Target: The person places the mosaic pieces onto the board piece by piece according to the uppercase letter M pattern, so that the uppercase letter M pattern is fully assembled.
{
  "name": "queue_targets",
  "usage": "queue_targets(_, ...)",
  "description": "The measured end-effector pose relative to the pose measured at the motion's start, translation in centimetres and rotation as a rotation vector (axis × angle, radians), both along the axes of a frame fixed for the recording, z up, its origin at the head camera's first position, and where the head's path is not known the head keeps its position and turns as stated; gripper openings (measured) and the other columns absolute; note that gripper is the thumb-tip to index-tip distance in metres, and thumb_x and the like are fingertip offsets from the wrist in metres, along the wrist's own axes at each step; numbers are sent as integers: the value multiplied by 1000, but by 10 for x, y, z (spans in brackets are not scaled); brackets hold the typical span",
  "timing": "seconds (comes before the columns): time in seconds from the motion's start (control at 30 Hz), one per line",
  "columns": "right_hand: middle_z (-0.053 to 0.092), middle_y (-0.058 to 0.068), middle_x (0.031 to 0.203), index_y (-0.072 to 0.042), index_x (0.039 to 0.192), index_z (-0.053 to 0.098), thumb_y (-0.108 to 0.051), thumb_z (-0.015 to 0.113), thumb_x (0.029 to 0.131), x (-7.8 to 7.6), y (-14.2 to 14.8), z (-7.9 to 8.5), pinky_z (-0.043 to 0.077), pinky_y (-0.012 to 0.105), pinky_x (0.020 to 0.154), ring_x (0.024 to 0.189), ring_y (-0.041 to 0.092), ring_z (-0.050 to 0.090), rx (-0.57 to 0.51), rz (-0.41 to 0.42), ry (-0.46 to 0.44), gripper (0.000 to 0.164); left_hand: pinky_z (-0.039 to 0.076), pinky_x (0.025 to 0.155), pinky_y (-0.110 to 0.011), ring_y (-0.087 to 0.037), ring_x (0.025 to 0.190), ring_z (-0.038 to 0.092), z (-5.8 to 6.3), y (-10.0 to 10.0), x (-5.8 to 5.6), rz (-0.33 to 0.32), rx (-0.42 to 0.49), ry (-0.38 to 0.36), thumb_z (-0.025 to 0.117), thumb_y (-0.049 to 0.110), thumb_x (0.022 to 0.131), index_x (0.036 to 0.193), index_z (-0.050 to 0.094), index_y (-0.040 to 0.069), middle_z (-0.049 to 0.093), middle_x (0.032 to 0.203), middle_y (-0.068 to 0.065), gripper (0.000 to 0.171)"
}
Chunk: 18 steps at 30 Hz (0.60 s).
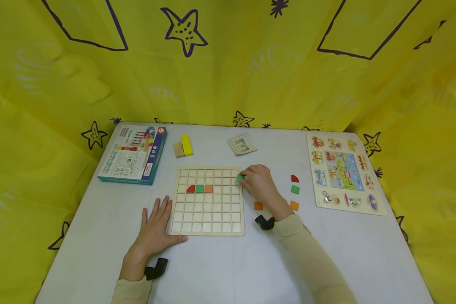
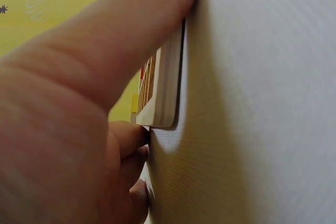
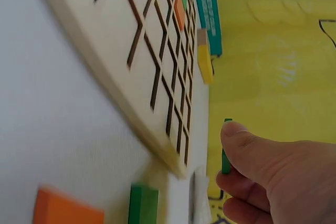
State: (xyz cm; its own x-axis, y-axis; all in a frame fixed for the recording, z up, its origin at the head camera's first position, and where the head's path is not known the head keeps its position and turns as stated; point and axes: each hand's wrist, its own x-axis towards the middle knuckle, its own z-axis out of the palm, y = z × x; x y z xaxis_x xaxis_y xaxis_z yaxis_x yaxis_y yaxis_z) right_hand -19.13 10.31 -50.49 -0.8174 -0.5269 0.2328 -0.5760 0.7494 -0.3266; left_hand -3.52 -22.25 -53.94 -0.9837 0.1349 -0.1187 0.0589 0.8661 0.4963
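Observation:
A wooden grid board (image 1: 216,217) lies on the white table. In one of its rows sit a red quarter-circle tile (image 1: 191,188), a green square tile (image 1: 199,188) and an orange square tile (image 1: 208,188), side by side. My left hand (image 1: 153,228) rests at the board's lower left corner, fingers spread along the left edge and thumb at the near edge. Between thumb and fingertips my right hand (image 1: 261,183) pinches another green square tile (image 3: 226,161), over the board's far right corner. Below this hand, the right wrist view shows a green tile (image 3: 143,203) beside the board.
Right of the board lie loose orange (image 1: 258,206), red (image 1: 295,178) and green (image 1: 295,189) tiles. A pattern card (image 1: 242,144) and yellow (image 1: 187,145) and plain wooden (image 1: 178,150) blocks lie behind it. A box (image 1: 133,154) stands left, a picture puzzle (image 1: 346,175) right.

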Motion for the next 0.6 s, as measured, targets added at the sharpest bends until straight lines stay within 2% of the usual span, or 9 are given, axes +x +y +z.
queue_targets(0.3,67,6,102,-7,104,74,-23,76,87,9,-31,-5,37,49,98,102,27,57,-1,92,9,24,-12,109,-61,-36,146,-3,0,0,0,0,-3,1,81,64,64,153,20,-3,12,161,-18,127)
queue_targets(0.6,68,3,105,-11,104,74,-28,75,87,12,-51,-11,35,48,103,109,26,56,25,126,-23,24,-11,108,-63,-37,146,-3,0,0,0,-1,-3,10,81,63,64,153,21,-4,14,160,-18,126)
